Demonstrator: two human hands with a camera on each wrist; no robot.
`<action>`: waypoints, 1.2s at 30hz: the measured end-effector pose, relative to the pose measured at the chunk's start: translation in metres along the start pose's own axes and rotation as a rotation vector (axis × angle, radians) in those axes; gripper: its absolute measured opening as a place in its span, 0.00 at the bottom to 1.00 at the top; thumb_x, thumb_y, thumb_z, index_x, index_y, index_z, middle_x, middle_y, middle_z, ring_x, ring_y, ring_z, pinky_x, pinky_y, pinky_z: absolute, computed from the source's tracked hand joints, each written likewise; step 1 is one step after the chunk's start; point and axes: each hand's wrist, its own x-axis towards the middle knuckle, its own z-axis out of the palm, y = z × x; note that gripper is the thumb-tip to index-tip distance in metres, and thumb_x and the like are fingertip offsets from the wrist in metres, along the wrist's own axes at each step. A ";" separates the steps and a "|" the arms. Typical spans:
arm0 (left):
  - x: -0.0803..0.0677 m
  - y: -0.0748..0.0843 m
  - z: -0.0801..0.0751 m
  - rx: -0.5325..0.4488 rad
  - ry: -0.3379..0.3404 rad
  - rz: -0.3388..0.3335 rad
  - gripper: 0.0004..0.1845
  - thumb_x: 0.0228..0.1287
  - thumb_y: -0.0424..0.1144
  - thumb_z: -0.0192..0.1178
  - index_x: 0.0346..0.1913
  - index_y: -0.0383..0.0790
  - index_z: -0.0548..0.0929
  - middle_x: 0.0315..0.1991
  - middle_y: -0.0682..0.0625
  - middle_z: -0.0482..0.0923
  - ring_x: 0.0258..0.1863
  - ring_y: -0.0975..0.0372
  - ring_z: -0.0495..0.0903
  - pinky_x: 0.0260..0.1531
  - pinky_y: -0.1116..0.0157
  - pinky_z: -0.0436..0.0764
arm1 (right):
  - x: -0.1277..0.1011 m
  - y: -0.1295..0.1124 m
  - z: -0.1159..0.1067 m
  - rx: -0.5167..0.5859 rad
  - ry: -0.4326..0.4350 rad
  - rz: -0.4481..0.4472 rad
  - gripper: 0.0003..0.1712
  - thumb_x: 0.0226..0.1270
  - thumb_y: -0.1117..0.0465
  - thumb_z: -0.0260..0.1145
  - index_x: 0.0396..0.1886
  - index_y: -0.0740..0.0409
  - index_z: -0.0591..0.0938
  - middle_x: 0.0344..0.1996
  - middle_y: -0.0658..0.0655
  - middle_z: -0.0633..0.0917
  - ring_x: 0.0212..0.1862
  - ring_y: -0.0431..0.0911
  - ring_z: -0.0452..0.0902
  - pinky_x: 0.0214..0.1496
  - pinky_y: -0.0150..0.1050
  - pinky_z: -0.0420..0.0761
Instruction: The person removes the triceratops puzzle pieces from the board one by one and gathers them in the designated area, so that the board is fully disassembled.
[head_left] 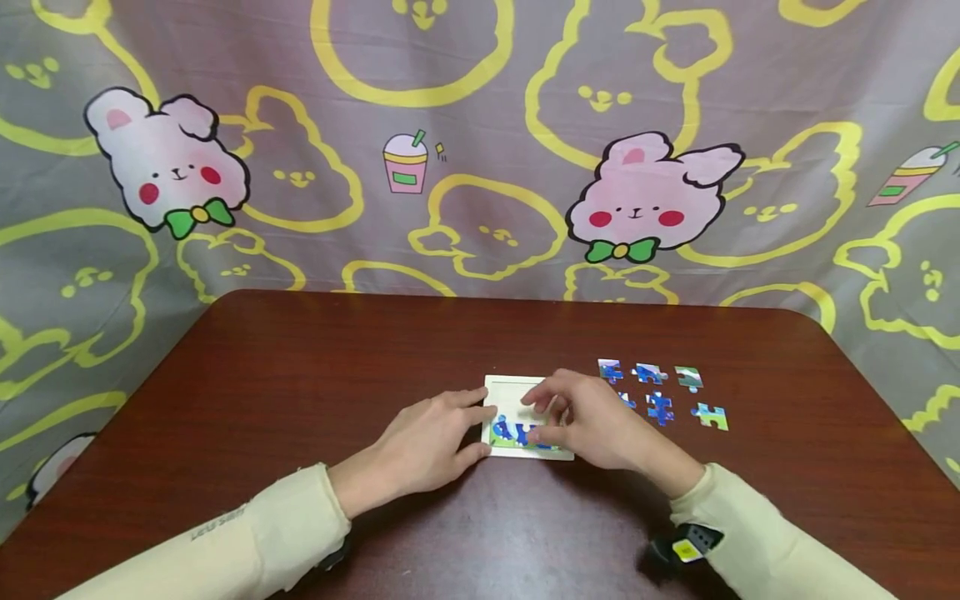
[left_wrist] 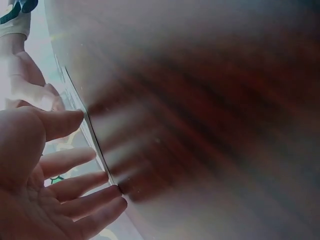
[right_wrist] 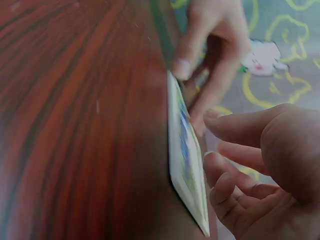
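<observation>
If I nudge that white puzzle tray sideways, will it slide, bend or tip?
The puzzle tray is thin and lies flat on the glossy table, so it would probably slide rather than tip. Its edge looks straight in the right wrist view, so likely stiff. The left hand braces its side.

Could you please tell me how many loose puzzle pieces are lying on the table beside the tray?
6 loose pieces, two rows right of tray; right hand may hide more.
</observation>
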 end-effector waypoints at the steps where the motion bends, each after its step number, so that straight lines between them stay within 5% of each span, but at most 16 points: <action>1: 0.000 0.000 0.000 -0.001 0.003 0.003 0.25 0.66 0.52 0.63 0.63 0.47 0.80 0.70 0.47 0.71 0.66 0.53 0.75 0.53 0.52 0.81 | 0.003 -0.003 0.005 0.001 -0.017 -0.009 0.19 0.55 0.54 0.77 0.46 0.51 0.85 0.36 0.49 0.82 0.30 0.36 0.77 0.32 0.32 0.77; 17: 0.005 -0.003 -0.004 0.001 0.007 0.008 0.25 0.61 0.55 0.67 0.61 0.52 0.82 0.66 0.49 0.76 0.64 0.54 0.76 0.49 0.51 0.83 | 0.016 -0.014 0.025 -0.041 -0.060 0.018 0.17 0.56 0.60 0.77 0.46 0.48 0.87 0.31 0.47 0.78 0.28 0.36 0.74 0.34 0.32 0.75; 36: 0.008 -0.003 -0.003 0.007 -0.013 -0.024 0.25 0.61 0.56 0.67 0.60 0.54 0.83 0.66 0.51 0.75 0.65 0.55 0.75 0.46 0.50 0.84 | 0.027 -0.023 0.025 -0.140 -0.067 0.037 0.17 0.48 0.61 0.81 0.35 0.48 0.82 0.25 0.45 0.79 0.28 0.38 0.72 0.37 0.38 0.72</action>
